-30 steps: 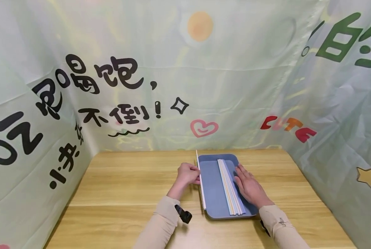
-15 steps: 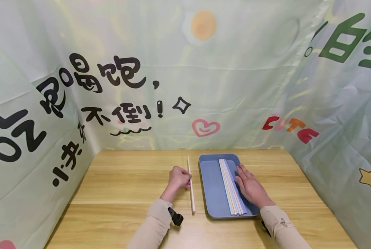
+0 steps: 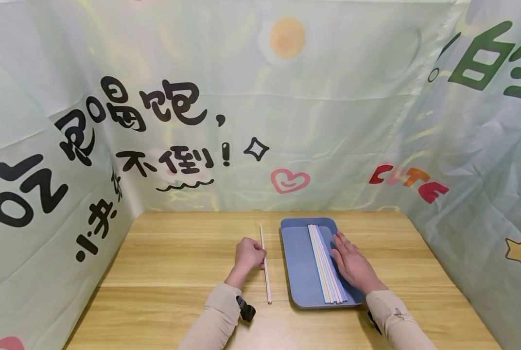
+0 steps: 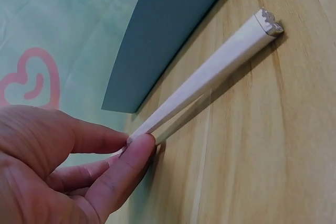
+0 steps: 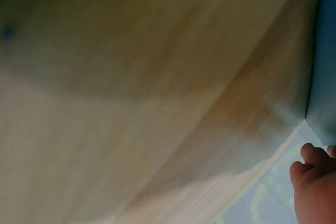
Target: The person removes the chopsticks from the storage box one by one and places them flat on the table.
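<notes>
My left hand [image 3: 249,253] pinches a pale pink chopstick [image 3: 267,279] between thumb and fingertips, left of the blue tray. In the left wrist view the chopstick [image 4: 215,66] has a silver-coloured end pointing away from the hand, close over the wood. The blue-grey tray [image 3: 296,262] holds a bundle of several pastel chopsticks [image 3: 323,262] lying lengthwise toward its right side. With fingers extended, my right hand [image 3: 352,262] rests along the tray's right edge. Only part of the right hand [image 5: 317,187] appears in the right wrist view, beside the tray wall.
The wooden table [image 3: 177,262] extends around the tray. Printed cloth walls [image 3: 339,121] stand behind it and on both sides. A black strap camera [image 3: 246,308] sits on the left wrist.
The left hand has carried the chopstick leftward from the tray's left edge, then slightly lower onto or just above the table. The right hand has stayed at the tray.
</notes>
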A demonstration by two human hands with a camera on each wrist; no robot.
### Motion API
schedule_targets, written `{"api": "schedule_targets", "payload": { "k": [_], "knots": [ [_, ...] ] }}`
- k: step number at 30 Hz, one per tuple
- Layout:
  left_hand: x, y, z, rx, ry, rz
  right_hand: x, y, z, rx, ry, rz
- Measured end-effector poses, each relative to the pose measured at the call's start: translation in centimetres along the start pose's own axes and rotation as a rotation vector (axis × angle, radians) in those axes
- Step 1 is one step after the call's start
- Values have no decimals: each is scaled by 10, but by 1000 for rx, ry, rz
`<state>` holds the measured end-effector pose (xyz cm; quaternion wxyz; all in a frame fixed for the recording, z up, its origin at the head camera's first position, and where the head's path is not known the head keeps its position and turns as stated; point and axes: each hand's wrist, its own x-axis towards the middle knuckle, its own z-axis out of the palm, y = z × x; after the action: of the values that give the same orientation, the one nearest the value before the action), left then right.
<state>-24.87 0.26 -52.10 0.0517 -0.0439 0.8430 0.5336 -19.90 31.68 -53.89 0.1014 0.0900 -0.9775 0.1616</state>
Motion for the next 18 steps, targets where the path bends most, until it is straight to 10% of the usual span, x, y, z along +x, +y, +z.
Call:
{"api": "schedule_targets", "payload": {
  "k": [18],
  "knots": [
    [4, -4, 7, -1, 0, 2, 0, 3, 2, 6, -9, 11]
  ]
}}
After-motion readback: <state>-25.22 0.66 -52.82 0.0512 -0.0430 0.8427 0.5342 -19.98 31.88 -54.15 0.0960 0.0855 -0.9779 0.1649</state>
